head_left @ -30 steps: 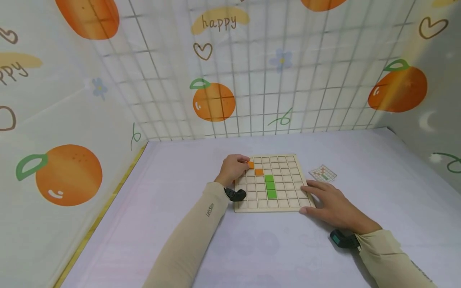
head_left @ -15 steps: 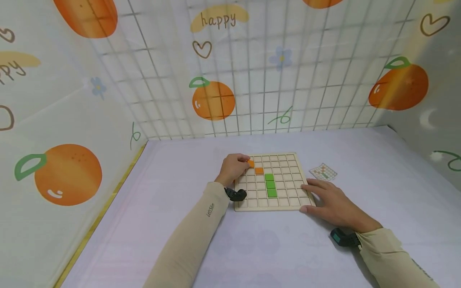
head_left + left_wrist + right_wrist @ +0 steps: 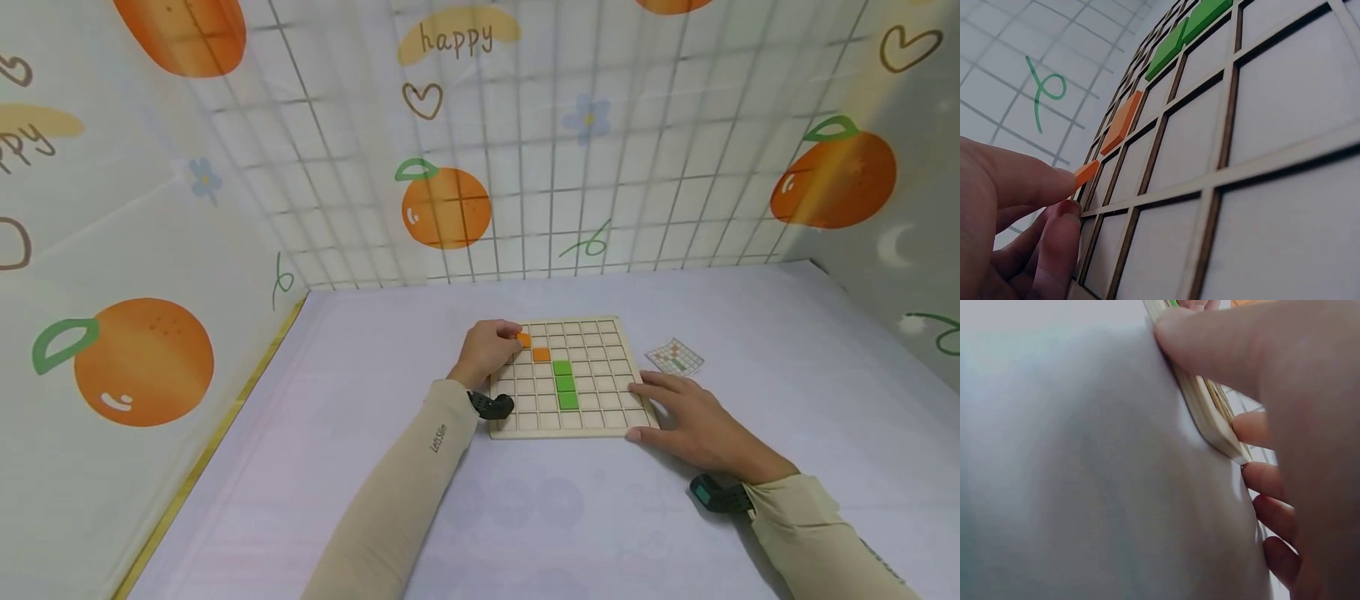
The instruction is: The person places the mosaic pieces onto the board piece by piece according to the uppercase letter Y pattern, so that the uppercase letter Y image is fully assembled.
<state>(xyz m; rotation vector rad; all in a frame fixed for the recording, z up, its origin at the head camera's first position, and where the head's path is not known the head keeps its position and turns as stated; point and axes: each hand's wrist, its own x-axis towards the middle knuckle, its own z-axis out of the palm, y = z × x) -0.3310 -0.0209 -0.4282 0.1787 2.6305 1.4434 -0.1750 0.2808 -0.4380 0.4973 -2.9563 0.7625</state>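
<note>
A wooden grid board (image 3: 600, 400) lies flat on the table. At its far left corner my left hand (image 3: 483, 346) pinches an orange square tile (image 3: 1087, 174) between thumb and fingers; the tile sits tilted at its cell in the left wrist view. One cell inward, another orange tile (image 3: 542, 355) lies in the grid. Several green tiles (image 3: 565, 383) form a column near the middle. My right hand (image 3: 693, 425) rests at the board's near right corner, its thumb (image 3: 1191, 337) on the near edge and its fingers spread along the right side.
A small card (image 3: 675, 357) printed with a coloured grid pattern lies right of the board. The pale tabletop (image 3: 375, 350) meets a fabric wall (image 3: 525, 167) with oranges at the back, and a yellow strip (image 3: 217, 442) runs along its left edge.
The head view has shifted very slightly. Both hands, the tiles and the board otherwise stay where they were.
</note>
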